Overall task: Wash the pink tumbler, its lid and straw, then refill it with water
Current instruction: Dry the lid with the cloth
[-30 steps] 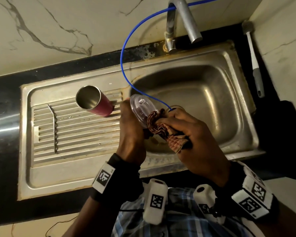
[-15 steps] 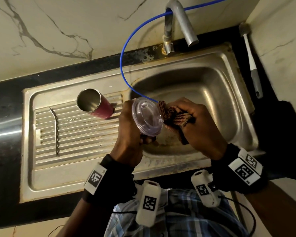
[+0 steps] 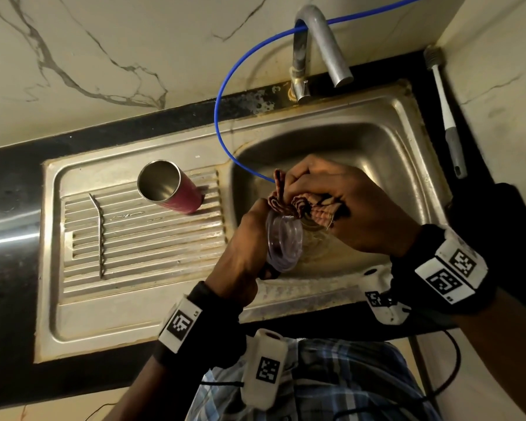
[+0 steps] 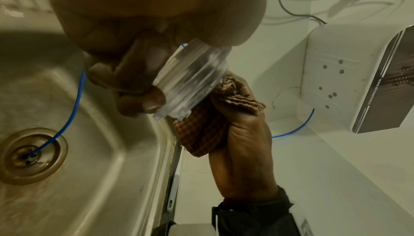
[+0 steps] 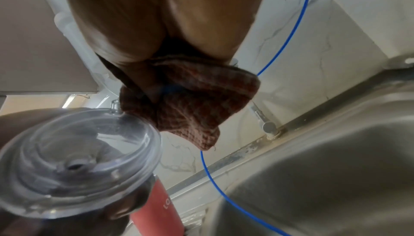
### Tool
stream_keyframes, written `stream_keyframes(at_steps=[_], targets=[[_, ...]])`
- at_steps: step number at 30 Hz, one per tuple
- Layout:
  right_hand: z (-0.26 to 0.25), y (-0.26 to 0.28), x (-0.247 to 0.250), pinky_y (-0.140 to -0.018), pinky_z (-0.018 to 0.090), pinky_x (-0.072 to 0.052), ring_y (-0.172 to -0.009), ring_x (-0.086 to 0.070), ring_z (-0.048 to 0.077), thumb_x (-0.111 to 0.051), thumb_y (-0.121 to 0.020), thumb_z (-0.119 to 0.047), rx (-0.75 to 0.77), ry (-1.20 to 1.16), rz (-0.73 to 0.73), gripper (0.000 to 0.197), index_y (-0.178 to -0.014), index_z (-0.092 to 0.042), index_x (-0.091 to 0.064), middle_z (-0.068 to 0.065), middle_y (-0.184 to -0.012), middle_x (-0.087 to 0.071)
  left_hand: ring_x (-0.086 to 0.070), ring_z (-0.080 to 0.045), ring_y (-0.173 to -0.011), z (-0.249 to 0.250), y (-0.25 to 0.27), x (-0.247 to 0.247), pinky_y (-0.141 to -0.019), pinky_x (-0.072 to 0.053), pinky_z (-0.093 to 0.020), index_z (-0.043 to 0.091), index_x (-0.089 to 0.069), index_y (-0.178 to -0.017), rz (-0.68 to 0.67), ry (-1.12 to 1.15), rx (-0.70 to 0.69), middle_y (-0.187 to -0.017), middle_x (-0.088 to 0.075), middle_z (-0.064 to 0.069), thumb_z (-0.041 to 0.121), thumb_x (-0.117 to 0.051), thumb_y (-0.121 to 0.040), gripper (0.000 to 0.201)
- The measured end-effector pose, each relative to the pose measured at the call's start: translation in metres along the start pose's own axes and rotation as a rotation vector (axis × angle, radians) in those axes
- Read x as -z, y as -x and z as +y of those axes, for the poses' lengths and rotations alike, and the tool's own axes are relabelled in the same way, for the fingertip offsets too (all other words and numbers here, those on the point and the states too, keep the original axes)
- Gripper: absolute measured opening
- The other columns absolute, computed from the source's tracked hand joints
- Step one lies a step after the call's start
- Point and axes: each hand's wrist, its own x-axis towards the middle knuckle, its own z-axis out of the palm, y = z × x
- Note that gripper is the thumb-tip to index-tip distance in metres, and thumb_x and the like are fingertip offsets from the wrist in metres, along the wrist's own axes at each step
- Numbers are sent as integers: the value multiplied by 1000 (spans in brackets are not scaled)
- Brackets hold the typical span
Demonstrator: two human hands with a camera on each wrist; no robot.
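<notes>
Left hand [image 3: 243, 244]: grips the clear round plastic lid [image 3: 284, 241] by its rim, over the near edge of the steel sink [image 3: 407, 153].
Right hand [image 3: 340, 205]: bunches a brown woven cloth [image 3: 304, 205] against the lid.
Handling: lid light, stiff, probably slippery; best held by the rim.
Far left: pink steel tumbler [image 3: 172, 191] and metal straw [image 3: 99, 235], on the drainboard.

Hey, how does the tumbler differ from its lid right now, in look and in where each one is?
The pink tumbler is opaque, metal inside; the lid is clear plastic. The tumbler stands open and untouched on the ribbed drainboard; the lid is gripped on edge in the left hand over the basin. The cloth in the right hand touches the lid, not the tumbler. Both are round.
</notes>
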Motion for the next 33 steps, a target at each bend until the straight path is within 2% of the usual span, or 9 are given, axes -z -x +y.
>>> stream_keyframes(at_steps=[2,6,10,13,16,23,29,31,33], targets=[[-3,0,0,-89,47,-55,-109,-64,25,-61,-83,23,17,-57,2,37,-109,0,-73,10,-117,-61,-66,-10,-74,-1,-3,-1,-78,-51,-31,30,-64,-99,-11,69,-1,-73,-73,15,38,-38,-116,32],[-5,-2,-7,-97,35,-54,-112,-65,20,-60,-85,24,-10,-157,23,37,-107,-2,-74,10,-116,-62,-63,-7,-50,-1,-4,-3,-44,-44,-20,27,-66,-104,42,-67,-45,-59,-68,10,28,-45,-116,25],[0,5,-22,-96,22,-49,-109,-65,13,-61,-86,21,-188,-214,187,49,-120,-14,-71,4,-116,-66,-61,-9,-46,0,-3,1,-38,-38,-18,23,-62,-88,144,14,-118,-57,-67,8,23,-48,-114,30],[0,13,-35,-99,26,-52,-111,-68,11,-61,-90,14,-281,-283,272,47,-124,-17,-71,1,-118,-72,-57,-8,-40,-2,-1,1,-34,-35,-15,21,-61,-85,170,113,-163,-53,-64,7,21,-44,-115,34],[-1,22,-47,-87,24,-56,-99,-73,9,-60,-94,13,-415,-430,329,42,-120,-17,-74,-2,-105,-78,-52,-8,-35,-5,-3,0,-31,-34,-14,19,-62,-82,226,246,-242,-51,-61,3,24,-35,-118,45],[-8,33,-64,-85,17,-54,-96,-74,5,-65,-94,8,-442,-597,291,40,-103,-30,-75,-11,-97,-80,-55,-6,-46,-20,-26,13,-38,-38,-18,45,-70,-64,375,252,-275,-58,-62,9,28,-38,-117,65],[-24,30,-65,-93,22,-56,-107,-74,11,-66,-95,5,-376,-581,187,37,-115,-26,-73,-8,-112,-79,-65,-16,-71,-35,-37,15,-67,-50,-33,27,-66,-81,373,306,-193,-70,-68,2,53,-33,-111,51],[-28,26,-66,-92,21,-56,-105,-74,10,-67,-95,5,-360,-540,158,38,-118,-25,-73,-8,-110,-79,-57,-20,-73,-41,-40,15,-70,-47,-40,21,-54,-84,330,299,-189,-69,-60,1,63,-35,-106,51],[-26,23,-68,-89,19,-55,-102,-75,9,-67,-94,7,-356,-540,180,38,-116,-23,-73,-9,-106,-79,-62,-19,-73,-45,-41,17,-72,-51,-39,21,-59,-85,313,277,-175,-73,-67,0,63,-35,-108,53]])
